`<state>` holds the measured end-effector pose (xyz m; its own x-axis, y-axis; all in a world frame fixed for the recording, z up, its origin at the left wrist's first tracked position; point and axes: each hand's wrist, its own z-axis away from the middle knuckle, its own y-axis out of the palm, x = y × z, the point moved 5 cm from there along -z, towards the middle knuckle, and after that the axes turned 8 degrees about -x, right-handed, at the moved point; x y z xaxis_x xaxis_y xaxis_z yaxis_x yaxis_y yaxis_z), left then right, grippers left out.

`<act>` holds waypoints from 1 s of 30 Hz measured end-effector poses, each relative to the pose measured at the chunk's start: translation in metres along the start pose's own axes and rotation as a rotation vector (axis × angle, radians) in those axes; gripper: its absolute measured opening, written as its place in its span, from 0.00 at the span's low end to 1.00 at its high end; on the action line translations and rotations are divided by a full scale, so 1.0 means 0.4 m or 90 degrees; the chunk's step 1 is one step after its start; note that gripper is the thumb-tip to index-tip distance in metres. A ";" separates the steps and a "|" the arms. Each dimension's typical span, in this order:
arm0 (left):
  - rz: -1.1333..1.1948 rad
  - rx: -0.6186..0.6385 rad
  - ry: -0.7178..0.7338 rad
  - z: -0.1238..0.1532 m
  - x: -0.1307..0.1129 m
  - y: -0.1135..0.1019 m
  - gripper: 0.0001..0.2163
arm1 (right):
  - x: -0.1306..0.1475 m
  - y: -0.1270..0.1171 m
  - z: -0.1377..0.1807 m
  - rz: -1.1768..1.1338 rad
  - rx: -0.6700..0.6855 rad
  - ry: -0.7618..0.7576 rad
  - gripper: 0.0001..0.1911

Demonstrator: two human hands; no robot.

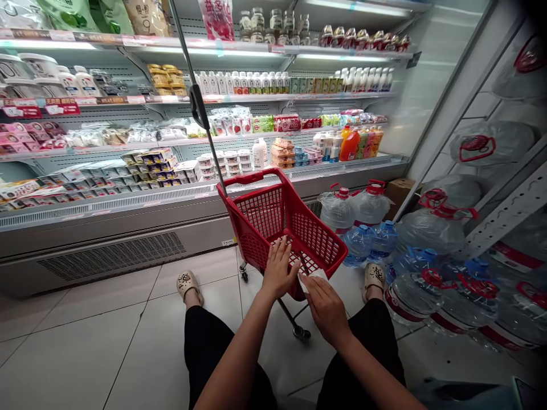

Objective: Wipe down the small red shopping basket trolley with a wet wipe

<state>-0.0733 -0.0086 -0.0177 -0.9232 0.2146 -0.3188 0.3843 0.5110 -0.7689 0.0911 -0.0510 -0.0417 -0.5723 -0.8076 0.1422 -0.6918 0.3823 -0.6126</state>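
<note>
A red plastic shopping basket (256, 213) on wheels stands on the floor between my knees, in front of a chilled shelf. My left hand (280, 267) lies flat on the basket's near rim, fingers stretched out and together. Just to its right, my right hand (327, 307) presses a white cloth or tissue (308, 279) against the basket's near corner, fingers curled over it. The basket's long grey handle (200, 108) rises up and to the left.
The open refrigerated case (128, 228) with several shelves of dairy and drinks runs along the back. Large water bottles (427, 233) with red caps are piled on the right, beside a slanted rack. White floor tiles lie to the left.
</note>
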 end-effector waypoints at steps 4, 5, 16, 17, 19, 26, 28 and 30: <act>-0.048 -0.014 -0.015 0.007 0.032 -0.028 0.29 | -0.002 0.009 0.005 -0.005 0.037 -0.075 0.36; -0.062 -0.021 -0.020 0.010 0.037 -0.035 0.29 | -0.022 0.004 0.009 -0.001 0.042 -0.086 0.37; -0.096 0.002 -0.004 0.058 -0.043 -0.002 0.28 | -0.007 0.050 0.012 0.014 -0.003 -0.033 0.36; -0.089 0.009 -0.001 0.060 -0.042 -0.007 0.28 | 0.014 0.059 0.009 0.001 -0.002 -0.052 0.36; -0.079 0.021 0.013 0.061 -0.038 -0.022 0.29 | 0.012 0.061 0.003 -0.012 0.008 -0.082 0.36; -0.067 0.038 0.021 0.057 -0.051 -0.027 0.31 | -0.250 -0.024 0.004 0.070 -0.016 0.039 0.33; -0.059 0.041 0.023 0.056 -0.065 -0.014 0.32 | -0.233 -0.018 0.005 0.076 -0.022 0.048 0.33; -0.054 0.041 0.027 0.057 -0.073 -0.006 0.33 | -0.157 0.009 0.005 0.054 -0.014 0.019 0.34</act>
<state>-0.0473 -0.0350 -0.0191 -0.9510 0.2085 -0.2284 0.3026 0.4746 -0.8265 0.1256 0.0001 -0.0544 -0.6422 -0.7581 0.1132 -0.6492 0.4594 -0.6061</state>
